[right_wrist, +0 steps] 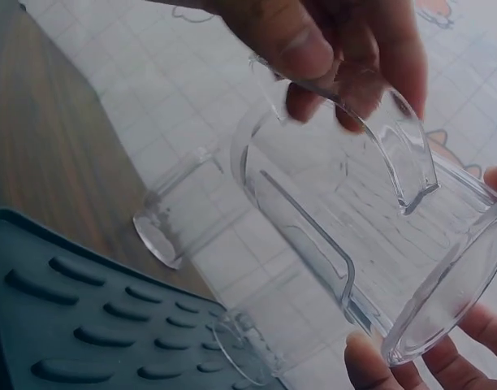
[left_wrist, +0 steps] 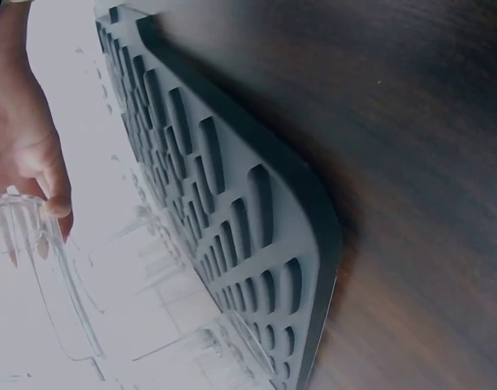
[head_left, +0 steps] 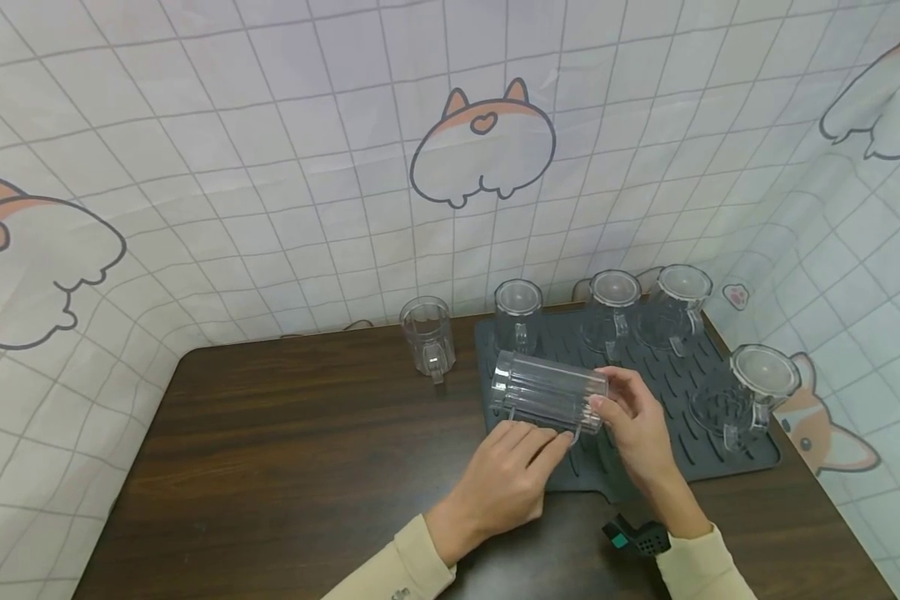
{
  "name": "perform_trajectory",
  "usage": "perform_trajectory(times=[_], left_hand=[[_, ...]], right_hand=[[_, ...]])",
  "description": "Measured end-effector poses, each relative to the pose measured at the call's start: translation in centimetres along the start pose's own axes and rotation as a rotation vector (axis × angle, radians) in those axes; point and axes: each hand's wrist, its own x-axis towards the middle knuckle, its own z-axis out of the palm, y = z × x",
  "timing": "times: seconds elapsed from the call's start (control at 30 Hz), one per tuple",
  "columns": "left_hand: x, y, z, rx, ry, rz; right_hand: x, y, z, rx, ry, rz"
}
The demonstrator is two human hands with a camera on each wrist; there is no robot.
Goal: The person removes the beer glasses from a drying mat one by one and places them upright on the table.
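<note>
One clear glass mug (head_left: 546,390), held sideways above the dark drying mat (head_left: 688,457) — left hand (head_left: 512,468) gripping its handle (right_wrist: 409,162), right hand (head_left: 640,429) grasping one end. Likely rigid, fairly heavy, breakable (slippery if wet) — best taken by handle and body.

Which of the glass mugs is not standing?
The glass mug held by the left hand and right hand, tilted nearly horizontal; the other five mugs stand.
</note>
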Motion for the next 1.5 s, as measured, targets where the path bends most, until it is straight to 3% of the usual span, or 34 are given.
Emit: perform_trajectory(times=[0.43, 0.67, 0.83, 1.27, 1.5], left_hand=[[0.8, -1.7, -1.1, -0.014, 0.271, -0.051], [0.9, -2.6, -1.5, -0.086, 0.311, -0.156], [0.7, -3.1, -1.6, -0.184, 0.320, -0.268], [-0.1, -3.0, -1.9, -0.492, 0.285, -0.631], [-0.2, -2.8, -2.2, -0.730, 0.275, -0.883]], right_hand=[[0.3, -0.3, -0.4, 0.057, 0.055, 0.016], [0.4, -0.8, -0.6, 0.072, 0.065, 0.014], [0.6, -0.9, -0.7, 0.099, 0.071, -0.015], [0.7, -1.3, -0.8, 0.168, 0.087, -0.079], [0.6, -1.5, -0.5, 0.220, 0.092, -0.097]])
